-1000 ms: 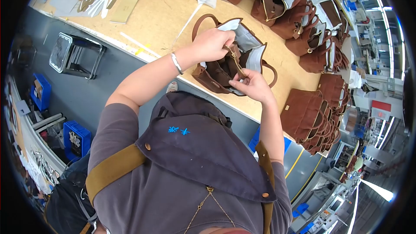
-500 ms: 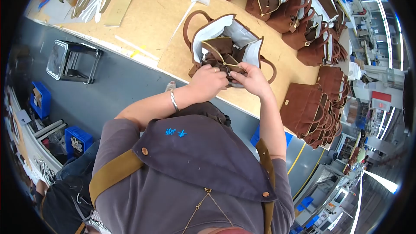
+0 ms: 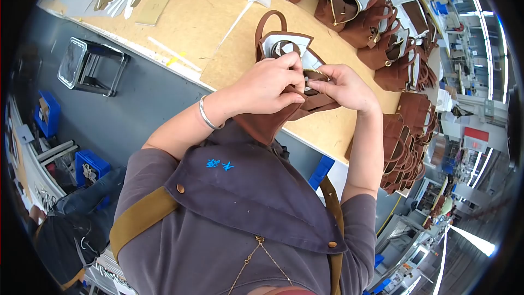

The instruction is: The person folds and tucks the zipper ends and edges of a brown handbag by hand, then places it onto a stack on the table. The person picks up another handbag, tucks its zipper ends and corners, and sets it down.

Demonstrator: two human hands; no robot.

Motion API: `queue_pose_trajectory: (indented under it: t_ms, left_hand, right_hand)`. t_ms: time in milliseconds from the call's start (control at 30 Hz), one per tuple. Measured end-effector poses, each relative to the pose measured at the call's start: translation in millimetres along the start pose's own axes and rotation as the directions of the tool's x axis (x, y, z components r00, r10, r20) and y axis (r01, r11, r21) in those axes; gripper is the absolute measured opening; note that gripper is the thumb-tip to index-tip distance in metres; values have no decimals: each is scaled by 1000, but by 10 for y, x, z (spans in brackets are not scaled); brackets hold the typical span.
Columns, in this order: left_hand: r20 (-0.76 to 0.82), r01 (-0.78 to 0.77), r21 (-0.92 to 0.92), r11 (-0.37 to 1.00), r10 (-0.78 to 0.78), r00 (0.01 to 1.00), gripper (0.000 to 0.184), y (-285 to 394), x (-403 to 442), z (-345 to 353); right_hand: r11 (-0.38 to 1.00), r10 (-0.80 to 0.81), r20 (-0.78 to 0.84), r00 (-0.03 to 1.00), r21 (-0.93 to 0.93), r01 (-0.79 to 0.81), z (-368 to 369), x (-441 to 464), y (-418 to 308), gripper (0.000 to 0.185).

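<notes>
Taking the bag [image 3: 265,123] as the middle of the clock, it leans at the near edge of the table [image 3: 218,57], its brown side hanging past that edge at 6 o'clock, against the apron [image 3: 256,186]. Its handle [image 3: 271,15] loops up at 11, and pale lining [image 3: 299,40] shows at 12. The left hand [image 3: 270,84], a bangle [image 3: 204,112] on its wrist, lies over the bag from 9 o'clock, fingers curled narrow and holding it near the mouth; the fingertips' exact grip is hidden. The right hand [image 3: 349,87] reaches in from 3, thumb and fingers pinching the gold zip [image 3: 316,71]. More bags [image 3: 374,57] line up at 2, a stack [image 3: 390,153] lies at 4, and a stool [image 3: 76,64] stands at 9
</notes>
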State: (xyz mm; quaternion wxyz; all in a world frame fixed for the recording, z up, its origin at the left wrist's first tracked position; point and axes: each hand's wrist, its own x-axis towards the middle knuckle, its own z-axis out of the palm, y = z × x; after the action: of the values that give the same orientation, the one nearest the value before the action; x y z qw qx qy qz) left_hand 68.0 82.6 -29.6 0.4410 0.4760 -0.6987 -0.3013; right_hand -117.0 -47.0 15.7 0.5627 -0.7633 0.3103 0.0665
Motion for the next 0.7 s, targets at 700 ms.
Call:
queue_pose_trajectory:
  t_ms: [700]
  left_hand:
    - [120,31,135,990,-47,992,13,-35,-24,-16]
  right_hand:
    - [999,36,59,998,30,-38,-1,58,-57,19]
